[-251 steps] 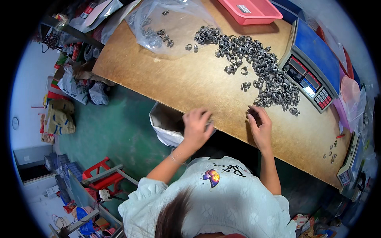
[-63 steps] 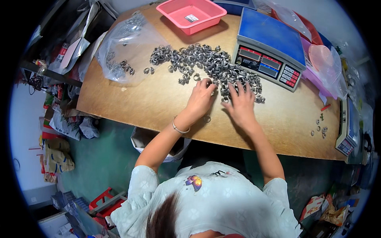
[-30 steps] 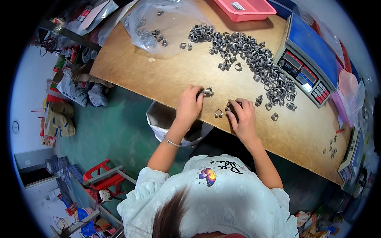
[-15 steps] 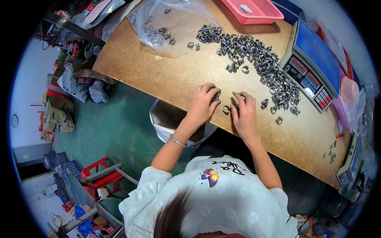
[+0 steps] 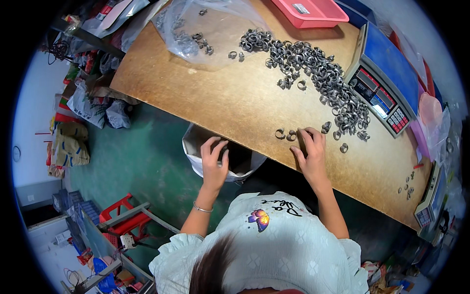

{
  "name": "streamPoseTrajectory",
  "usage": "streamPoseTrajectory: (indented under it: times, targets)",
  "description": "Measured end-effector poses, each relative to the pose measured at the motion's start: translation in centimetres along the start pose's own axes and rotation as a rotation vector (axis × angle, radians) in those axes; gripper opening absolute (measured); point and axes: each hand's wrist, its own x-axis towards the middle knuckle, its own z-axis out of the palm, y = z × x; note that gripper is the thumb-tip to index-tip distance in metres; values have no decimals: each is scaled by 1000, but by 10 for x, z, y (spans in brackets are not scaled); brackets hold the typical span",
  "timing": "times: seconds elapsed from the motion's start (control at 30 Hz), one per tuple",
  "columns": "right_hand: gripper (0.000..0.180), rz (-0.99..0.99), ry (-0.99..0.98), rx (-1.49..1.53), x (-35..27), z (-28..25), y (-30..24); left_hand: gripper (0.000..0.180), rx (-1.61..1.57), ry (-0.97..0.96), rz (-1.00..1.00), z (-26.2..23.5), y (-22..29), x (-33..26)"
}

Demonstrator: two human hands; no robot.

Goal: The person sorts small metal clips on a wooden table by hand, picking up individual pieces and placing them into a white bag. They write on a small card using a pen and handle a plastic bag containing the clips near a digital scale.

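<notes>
Ring pile (image 5: 329,81) on table (image 5: 215,98), scale (image 5: 391,61) right

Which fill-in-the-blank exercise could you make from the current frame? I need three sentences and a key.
1. In view, the left hand overlaps an open sack, whose outside is ____.
2. Loose rings beside the right hand lie ____ (nearer/farther) to the person than the pink tray.
3. As pictured, the big pile of rings is on the ____ side of the scale.

Missing words: white; nearer; left.
</notes>
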Motion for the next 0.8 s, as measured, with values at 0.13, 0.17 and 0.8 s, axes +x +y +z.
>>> streamPoseTrajectory:
  times: [0.13,0.17,0.8]
  targets:
    - [50,66,57,-58,-7,-6,4,30,15,103,-100,16,1,-18]
    - [50,93,117,-120,-9,-8,1,30,-74,101,-75,22,17,-14]
    - [37,155,283,-71,-17,-20,24,26,-79,9,74,25,21,3]
